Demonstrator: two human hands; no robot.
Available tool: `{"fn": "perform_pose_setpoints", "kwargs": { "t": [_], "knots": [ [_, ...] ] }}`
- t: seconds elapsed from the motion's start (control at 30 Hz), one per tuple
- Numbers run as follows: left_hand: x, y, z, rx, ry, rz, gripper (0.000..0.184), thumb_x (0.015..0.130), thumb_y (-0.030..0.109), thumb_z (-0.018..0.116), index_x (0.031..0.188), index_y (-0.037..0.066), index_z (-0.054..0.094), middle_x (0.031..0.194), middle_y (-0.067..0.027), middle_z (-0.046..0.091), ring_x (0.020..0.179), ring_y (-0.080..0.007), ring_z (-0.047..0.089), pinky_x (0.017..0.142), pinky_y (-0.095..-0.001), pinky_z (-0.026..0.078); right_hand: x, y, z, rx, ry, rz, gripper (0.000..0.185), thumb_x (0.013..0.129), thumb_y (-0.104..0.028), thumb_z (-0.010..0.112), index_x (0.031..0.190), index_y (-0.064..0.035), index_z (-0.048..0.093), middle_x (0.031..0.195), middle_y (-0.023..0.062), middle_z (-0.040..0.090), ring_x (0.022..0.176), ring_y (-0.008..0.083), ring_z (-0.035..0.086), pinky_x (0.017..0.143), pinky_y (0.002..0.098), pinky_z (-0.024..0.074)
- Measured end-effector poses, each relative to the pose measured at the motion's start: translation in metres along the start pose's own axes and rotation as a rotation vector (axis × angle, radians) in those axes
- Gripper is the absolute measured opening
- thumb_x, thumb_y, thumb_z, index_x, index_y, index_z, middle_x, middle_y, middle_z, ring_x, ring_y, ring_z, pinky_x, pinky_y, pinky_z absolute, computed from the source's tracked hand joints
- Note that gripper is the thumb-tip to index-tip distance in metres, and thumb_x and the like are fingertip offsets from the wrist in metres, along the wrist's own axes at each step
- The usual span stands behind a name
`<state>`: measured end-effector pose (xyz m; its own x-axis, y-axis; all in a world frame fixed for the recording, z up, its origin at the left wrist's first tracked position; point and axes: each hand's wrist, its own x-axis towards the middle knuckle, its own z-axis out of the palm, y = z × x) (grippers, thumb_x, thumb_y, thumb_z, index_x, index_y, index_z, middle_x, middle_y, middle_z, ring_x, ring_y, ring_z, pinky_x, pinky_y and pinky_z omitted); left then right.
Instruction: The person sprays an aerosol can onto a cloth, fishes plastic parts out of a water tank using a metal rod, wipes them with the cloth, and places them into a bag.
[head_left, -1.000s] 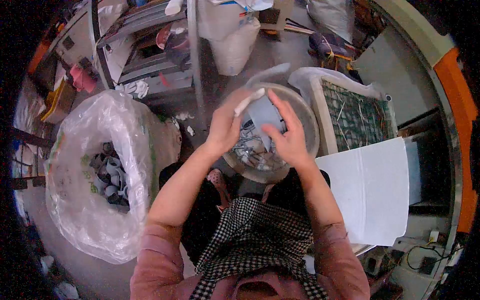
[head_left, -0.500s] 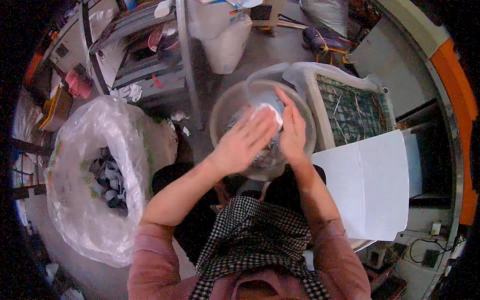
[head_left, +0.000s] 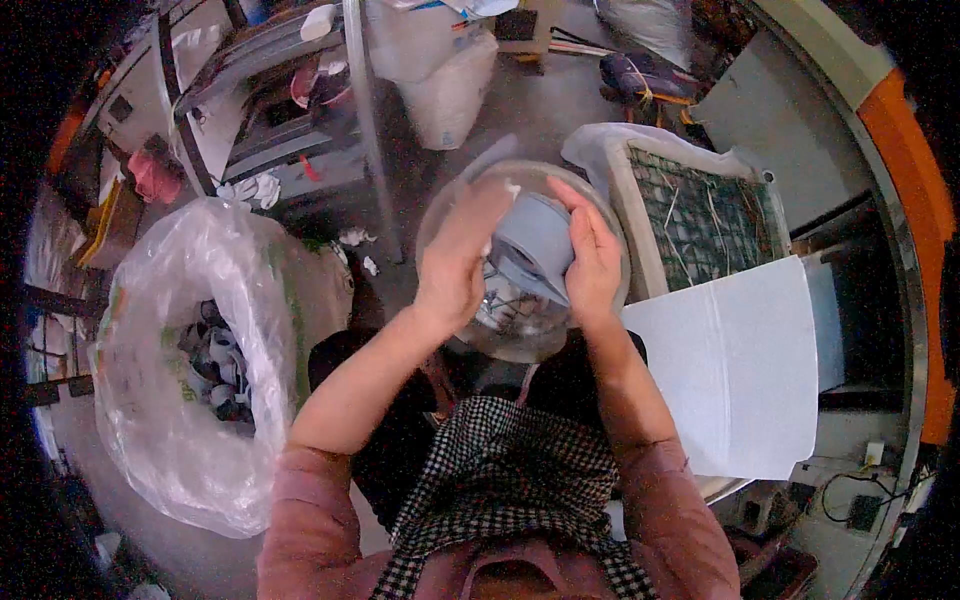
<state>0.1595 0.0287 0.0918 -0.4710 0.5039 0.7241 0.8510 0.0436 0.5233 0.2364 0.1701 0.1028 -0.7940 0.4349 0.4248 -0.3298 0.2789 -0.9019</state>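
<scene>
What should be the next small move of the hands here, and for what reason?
Probably the left hand should draw the white cloth across the grey part: the cloth shows at that hand's fingertips, beside the part, while the right hand supports the part's other side.

shows grey on the curved piece (head_left: pixel 543 235), black-and-white check on the apron (head_left: pixel 470 460), dusty pink on the sleeves (head_left: pixel 312 505), white on the board (head_left: pixel 725 365), dark green on the netting (head_left: pixel 705 225).
</scene>
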Motion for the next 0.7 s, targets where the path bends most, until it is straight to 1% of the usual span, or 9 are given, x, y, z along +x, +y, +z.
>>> {"fn": "perform_pose_setpoints", "kwargs": {
  "t": [0.07, 0.2, 0.23, 0.33, 0.47, 0.57, 0.63, 0.67, 0.7],
  "knots": [
    [-0.004, 0.011, 0.003, 0.047, 0.020, 0.018, 0.044, 0.077, -0.004, 0.043, 0.120, 0.000, 0.052, 0.123, -0.0207, 0.050, 0.117, -0.0357, 0.047, 0.104, -0.0445, 0.030, 0.001, 0.004, 0.000, 0.014, 0.021, 0.020, 0.033, 0.096, -0.019, 0.037, 0.119, -0.0033, 0.055, 0.118, 0.0092, 0.057, 0.110, 0.0168, 0.051, 0.097, 0.0285, 0.0338],
    [-0.007, 0.015, 0.008, 0.187, -0.135, 0.296, 0.045, 0.076, 0.006, 0.047, 0.120, -0.005, 0.049, 0.127, -0.0226, 0.045, 0.121, -0.0346, 0.042, 0.104, -0.0442, 0.031, 0.000, 0.016, 0.009, -0.039, 0.051, -0.002, 0.032, 0.095, -0.016, 0.038, 0.118, -0.0018, 0.055, 0.116, 0.0097, 0.059, 0.107, 0.0172, 0.053, 0.095, 0.0288, 0.0366],
    [-0.008, 0.018, 0.010, 0.246, -0.222, 0.319, 0.047, 0.077, 0.012, 0.046, 0.120, -0.006, 0.048, 0.129, -0.0224, 0.043, 0.123, -0.0336, 0.040, 0.104, -0.0440, 0.030, 0.001, 0.015, 0.009, -0.033, 0.075, 0.010, 0.031, 0.095, -0.016, 0.039, 0.117, -0.0013, 0.055, 0.116, 0.0098, 0.059, 0.107, 0.0174, 0.053, 0.094, 0.0289, 0.0372],
    [-0.004, 0.023, 0.009, 0.267, -0.288, 0.337, 0.045, 0.079, 0.011, 0.047, 0.122, -0.002, 0.049, 0.131, -0.0185, 0.043, 0.123, -0.0327, 0.042, 0.103, -0.0484, 0.030, 0.005, 0.013, 0.006, -0.001, 0.115, 0.019, 0.031, 0.095, -0.016, 0.039, 0.116, -0.0004, 0.056, 0.115, 0.0103, 0.059, 0.107, 0.0170, 0.053, 0.094, 0.0286, 0.0372],
    [0.007, 0.006, 0.002, 0.265, -0.289, 0.348, 0.044, 0.079, 0.010, 0.046, 0.121, -0.001, 0.050, 0.130, -0.0166, 0.046, 0.122, -0.0304, 0.043, 0.103, -0.0461, 0.031, 0.008, 0.011, 0.003, -0.063, 0.115, -0.001, 0.032, 0.095, -0.017, 0.039, 0.115, 0.0000, 0.057, 0.115, 0.0096, 0.059, 0.107, 0.0165, 0.053, 0.094, 0.0279, 0.0370],
    [0.010, -0.011, 0.000, -0.059, -0.067, -0.035, 0.051, 0.074, -0.010, 0.039, 0.121, 0.005, 0.052, 0.123, -0.0127, 0.054, 0.119, -0.0288, 0.047, 0.105, -0.0405, 0.028, 0.008, 0.020, 0.002, 0.005, 0.104, 0.005, 0.034, 0.095, -0.021, 0.040, 0.117, 0.0018, 0.054, 0.114, 0.0079, 0.057, 0.101, 0.0150, 0.054, 0.089, 0.0259, 0.0405],
    [0.011, -0.009, -0.005, -0.068, -0.077, -0.072, 0.052, 0.073, -0.012, 0.037, 0.120, 0.005, 0.053, 0.122, -0.0124, 0.054, 0.119, -0.0290, 0.047, 0.106, -0.0406, 0.027, 0.010, 0.021, 0.000, 0.294, 0.095, 0.189, 0.034, 0.095, -0.021, 0.042, 0.118, 0.0007, 0.053, 0.112, 0.0070, 0.056, 0.093, 0.0131, 0.055, 0.077, 0.0237, 0.0472],
    [0.012, -0.008, -0.007, -0.076, -0.088, -0.108, 0.054, 0.072, -0.015, 0.035, 0.119, 0.005, 0.053, 0.122, -0.0122, 0.055, 0.119, -0.0292, 0.047, 0.106, -0.0407, 0.026, 0.009, 0.019, 0.001, 0.294, 0.097, 0.185, 0.034, 0.095, -0.021, 0.042, 0.118, 0.0007, 0.053, 0.112, 0.0070, 0.056, 0.093, 0.0131, 0.055, 0.077, 0.0237, 0.0472],
    [0.010, -0.009, -0.005, -0.084, -0.051, -0.098, 0.053, 0.073, -0.016, 0.035, 0.118, 0.005, 0.054, 0.123, -0.0125, 0.054, 0.120, -0.0292, 0.046, 0.107, -0.0408, 0.024, 0.007, 0.015, 0.003, 0.483, 0.100, 0.288, 0.033, 0.094, -0.020, 0.042, 0.119, 0.0007, 0.051, 0.109, 0.0072, 0.055, 0.088, 0.0128, 0.056, 0.072, 0.0230, 0.0484]
  ]
}}
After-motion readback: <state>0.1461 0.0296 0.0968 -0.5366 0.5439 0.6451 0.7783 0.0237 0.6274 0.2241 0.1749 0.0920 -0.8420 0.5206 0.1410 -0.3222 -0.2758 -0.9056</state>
